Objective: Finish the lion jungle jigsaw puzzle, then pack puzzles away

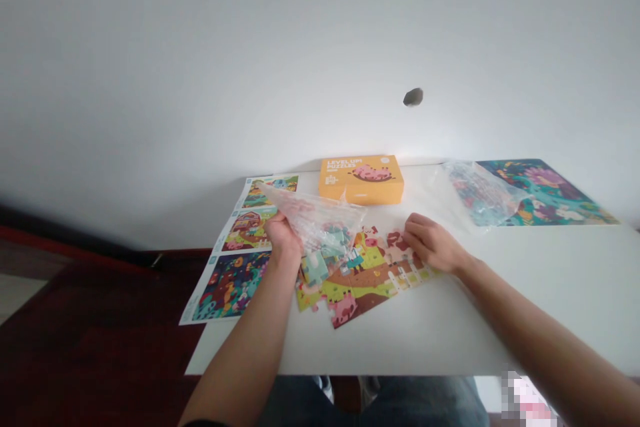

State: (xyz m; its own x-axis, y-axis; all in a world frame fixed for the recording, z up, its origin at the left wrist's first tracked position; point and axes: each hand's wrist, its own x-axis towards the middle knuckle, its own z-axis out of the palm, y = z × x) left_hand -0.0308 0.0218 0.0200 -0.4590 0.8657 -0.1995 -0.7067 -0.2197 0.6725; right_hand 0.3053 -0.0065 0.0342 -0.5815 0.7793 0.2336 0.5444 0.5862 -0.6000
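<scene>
My left hand (pixel 283 235) is shut on a clear plastic bag (pixel 320 223) holding loose jigsaw pieces, raised a little above the table. A cartoon farm jigsaw (pixel 357 287) with pink pigs and a white fence lies partly joined on the table beneath the bag. My right hand (pixel 433 243) rests with its fingers on the right side of that jigsaw. I cannot tell whether it grips a piece. One pale green piece (pixel 315 269) sits just below the bag, close to my left wrist.
An orange "Level Up" puzzle box (pixel 361 180) stands at the table's back edge. A printed sheet of puzzle pictures (pixel 233 273) lies at left. At back right, another bag (pixel 483 193) lies on a finished teal puzzle (pixel 550 193). The white table's (pixel 500 327) front edge faces my jeans.
</scene>
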